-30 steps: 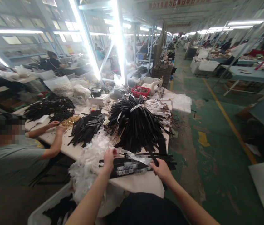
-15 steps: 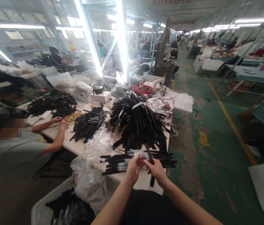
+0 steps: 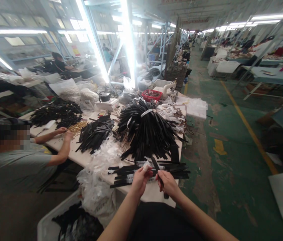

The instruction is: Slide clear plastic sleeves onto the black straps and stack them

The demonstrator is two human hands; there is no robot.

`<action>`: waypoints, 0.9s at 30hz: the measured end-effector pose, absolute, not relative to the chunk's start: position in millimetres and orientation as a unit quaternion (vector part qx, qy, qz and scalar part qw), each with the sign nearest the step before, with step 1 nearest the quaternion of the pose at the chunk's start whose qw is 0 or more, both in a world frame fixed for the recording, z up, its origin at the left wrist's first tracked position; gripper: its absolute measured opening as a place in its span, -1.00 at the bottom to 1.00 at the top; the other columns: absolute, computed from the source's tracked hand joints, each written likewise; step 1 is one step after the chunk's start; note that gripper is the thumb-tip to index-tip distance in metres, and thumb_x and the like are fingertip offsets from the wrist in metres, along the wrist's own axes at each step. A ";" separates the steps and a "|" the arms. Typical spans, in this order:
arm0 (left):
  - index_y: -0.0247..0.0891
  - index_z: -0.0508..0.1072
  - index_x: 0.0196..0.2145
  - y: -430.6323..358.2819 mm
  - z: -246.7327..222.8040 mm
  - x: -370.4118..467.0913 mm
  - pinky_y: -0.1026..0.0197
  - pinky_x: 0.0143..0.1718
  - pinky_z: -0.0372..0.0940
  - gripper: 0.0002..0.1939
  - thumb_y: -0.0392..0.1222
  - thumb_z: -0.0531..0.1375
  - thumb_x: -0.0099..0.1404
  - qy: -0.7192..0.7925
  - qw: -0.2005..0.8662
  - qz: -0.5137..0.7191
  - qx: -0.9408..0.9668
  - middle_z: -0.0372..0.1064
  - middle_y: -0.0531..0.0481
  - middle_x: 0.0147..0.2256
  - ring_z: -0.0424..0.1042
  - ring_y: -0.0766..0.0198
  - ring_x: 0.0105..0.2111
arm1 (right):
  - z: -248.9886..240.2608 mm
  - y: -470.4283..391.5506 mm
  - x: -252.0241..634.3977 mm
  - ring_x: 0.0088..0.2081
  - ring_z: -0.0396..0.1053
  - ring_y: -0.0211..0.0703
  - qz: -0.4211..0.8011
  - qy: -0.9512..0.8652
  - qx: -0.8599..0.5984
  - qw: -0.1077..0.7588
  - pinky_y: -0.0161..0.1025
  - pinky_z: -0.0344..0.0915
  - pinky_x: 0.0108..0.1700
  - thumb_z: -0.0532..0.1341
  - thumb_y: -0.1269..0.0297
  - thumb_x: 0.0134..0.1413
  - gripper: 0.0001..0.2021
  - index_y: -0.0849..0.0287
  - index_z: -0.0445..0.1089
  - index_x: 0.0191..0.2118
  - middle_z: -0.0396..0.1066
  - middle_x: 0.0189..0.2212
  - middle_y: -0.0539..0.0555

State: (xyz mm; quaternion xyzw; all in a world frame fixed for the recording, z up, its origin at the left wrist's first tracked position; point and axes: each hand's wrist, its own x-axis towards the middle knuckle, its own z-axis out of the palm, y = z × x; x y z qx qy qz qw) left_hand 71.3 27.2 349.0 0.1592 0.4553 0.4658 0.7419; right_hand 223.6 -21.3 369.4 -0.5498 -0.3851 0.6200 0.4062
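A small white wrapping piece is pinched in my left hand, just above the table's front part. Close on its right, my right hand is closed round a black strip, which slants up and left out of the fist, its lower end showing below. Several black strips with whitish wraps lie across the table behind both hands. Beyond them stands a large bundle of black strips, tied with a white band.
At the left, a person reaches toward small gold pieces. Crumpled clear plastic hangs over the table's front edge, above a white bin. Further back are a red basket and a smaller black strip pile.
My hands have moved slightly apart, the left one a little to the left with the white piece. The black strip in my right hand tilts further left.
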 end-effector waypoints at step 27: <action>-0.36 0.55 -0.55 31.0 369.6 69.0 0.25 -0.40 0.24 -0.65 0.00 0.44 0.11 0.455 0.735 0.386 0.323 0.44 -0.07 -0.56 0.37 0.29 -0.53 | 368.5 -10.0 223.0 -0.70 0.24 -0.28 0.603 -0.446 -0.563 0.346 -0.35 0.18 -0.59 -0.01 -0.21 0.29 -0.47 0.19 0.37 -0.35 0.33 -0.69 -0.05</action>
